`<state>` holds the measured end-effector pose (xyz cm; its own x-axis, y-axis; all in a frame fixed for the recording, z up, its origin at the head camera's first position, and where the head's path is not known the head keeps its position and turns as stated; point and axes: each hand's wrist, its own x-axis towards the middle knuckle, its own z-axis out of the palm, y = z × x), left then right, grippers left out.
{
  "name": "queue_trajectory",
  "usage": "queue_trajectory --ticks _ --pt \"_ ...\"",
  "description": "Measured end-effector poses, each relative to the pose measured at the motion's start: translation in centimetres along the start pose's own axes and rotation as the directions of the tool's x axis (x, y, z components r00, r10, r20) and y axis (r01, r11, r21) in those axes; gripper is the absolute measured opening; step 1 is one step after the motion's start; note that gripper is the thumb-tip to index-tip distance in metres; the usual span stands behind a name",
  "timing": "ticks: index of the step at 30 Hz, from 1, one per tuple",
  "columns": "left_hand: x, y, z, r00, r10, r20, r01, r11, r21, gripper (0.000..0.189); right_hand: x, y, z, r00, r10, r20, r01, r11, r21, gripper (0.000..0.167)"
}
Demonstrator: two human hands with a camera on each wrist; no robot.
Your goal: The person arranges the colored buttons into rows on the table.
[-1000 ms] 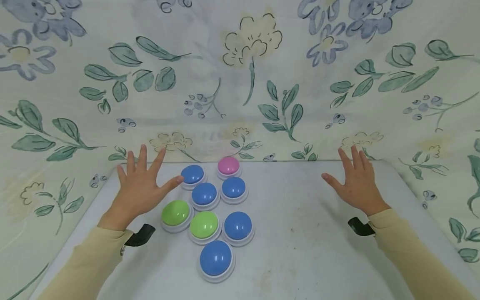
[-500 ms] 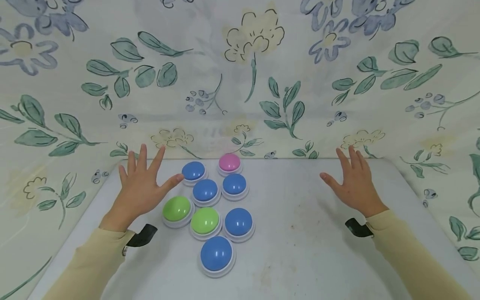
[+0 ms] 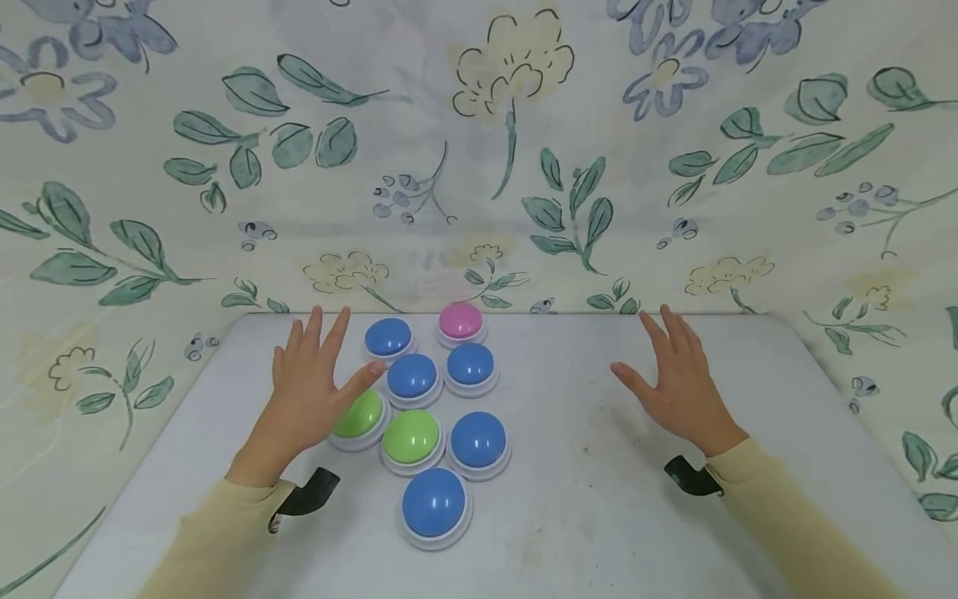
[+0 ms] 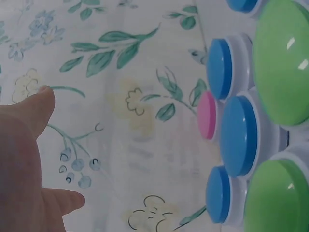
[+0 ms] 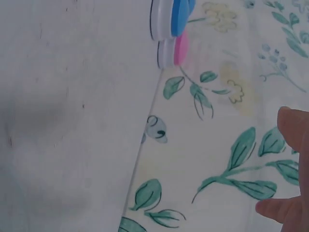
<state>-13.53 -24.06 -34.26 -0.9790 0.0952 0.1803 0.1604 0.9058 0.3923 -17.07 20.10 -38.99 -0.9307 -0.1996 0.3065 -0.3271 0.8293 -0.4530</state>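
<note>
My left hand (image 3: 305, 406) hovers over the left part of the table with fingers spread, holding nothing. Its thumb overlaps the edge of the left green dome push button (image 3: 359, 413) in the head view. Beside that stands a second green button (image 3: 412, 437). Several blue buttons, among them the nearest one (image 3: 434, 502) and one to its upper right (image 3: 479, 439), cluster around them. A pink button (image 3: 461, 321) sits at the far edge. All have white round bases. To the right, my right hand (image 3: 684, 395) is also raised, fingers extended, away from the buttons.
The white table (image 3: 569, 516) has small dark specks and faint stains right of the buttons. Behind its far edge hangs a floral cloth (image 3: 419, 241), which also flanks both sides. A dark wrist-worn device (image 3: 310, 492) sits at the left cuff, another (image 3: 692, 477) at the right.
Both hands have come inward, the left one moving right and the right one moving left, each a little lower in view. The buttons keep their arrangement; the head view has shifted slightly.
</note>
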Motion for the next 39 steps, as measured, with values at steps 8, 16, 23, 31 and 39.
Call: queue_trajectory --ticks 8,16,23,31,39 --pt "-1.1 1.4 1.9 0.997 0.032 0.064 -0.028 0.998 -0.059 0.089 -1.0 -2.3 2.3 0.999 -0.039 0.031 0.036 0.996 0.083 0.08" --pt "-2.0 2.2 4.0 0.995 0.041 0.09 -0.032 0.995 -0.098 0.089 -1.8 -3.8 4.0 0.996 -0.088 0.001 0.087 0.983 0.163 0.075" --pt "-2.4 2.8 5.3 0.993 0.08 0.091 -0.069 0.99 -0.122 0.087 -2.6 -5.0 5.2 0.995 -0.098 0.009 0.095 0.979 0.183 0.074" --pt "-2.9 3.3 6.4 0.986 0.155 0.068 -0.144 0.979 -0.147 0.084 -3.3 -6.8 6.3 0.991 -0.1 0.089 0.08 0.976 0.202 0.076" --pt "-3.2 4.1 7.2 0.982 0.168 0.087 -0.153 0.976 -0.154 0.084 -3.6 -8.6 7.5 0.978 -0.157 0.135 0.119 0.959 0.257 0.075"
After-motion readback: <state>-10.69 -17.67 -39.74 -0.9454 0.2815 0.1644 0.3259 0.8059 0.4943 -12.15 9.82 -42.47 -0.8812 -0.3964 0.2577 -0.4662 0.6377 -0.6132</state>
